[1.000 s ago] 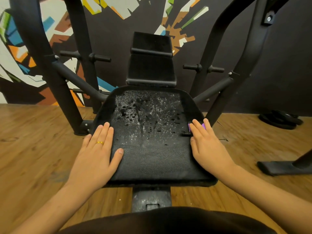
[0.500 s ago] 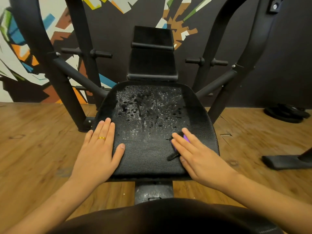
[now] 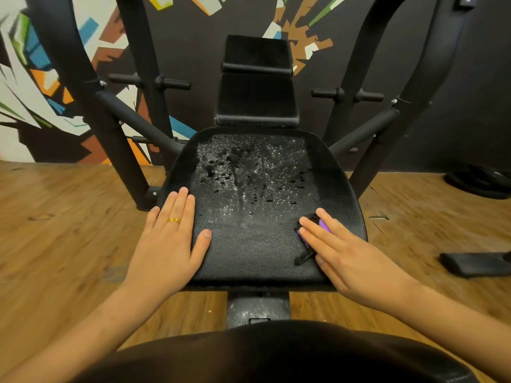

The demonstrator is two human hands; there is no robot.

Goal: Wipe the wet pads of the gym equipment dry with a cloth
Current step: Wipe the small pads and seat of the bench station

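Note:
A black seat pad (image 3: pixel 254 244) of a gym machine fills the middle of the head view, with water drops and wet streaks over its far half. My left hand (image 3: pixel 168 239) lies flat on the pad's left edge, fingers straight, a gold ring on one finger. My right hand (image 3: pixel 340 250) presses flat on a small purple and black cloth (image 3: pixel 307 239) at the pad's right side; most of the cloth is hidden under the fingers. Behind the seat stands the black back pad (image 3: pixel 257 92).
Black steel frame posts (image 3: pixel 91 106) rise left and right of the seat, with horizontal pegs (image 3: pixel 348 94) behind. Wooden floor (image 3: pixel 55 230) surrounds the machine. Weight plates (image 3: pixel 481 181) lie at the far right, and a black machine foot (image 3: pixel 475 262) sits on the floor at right.
My right hand slid the cloth from the pad's right edge inward and toward me over the seat. My left hand stayed put on the left edge.

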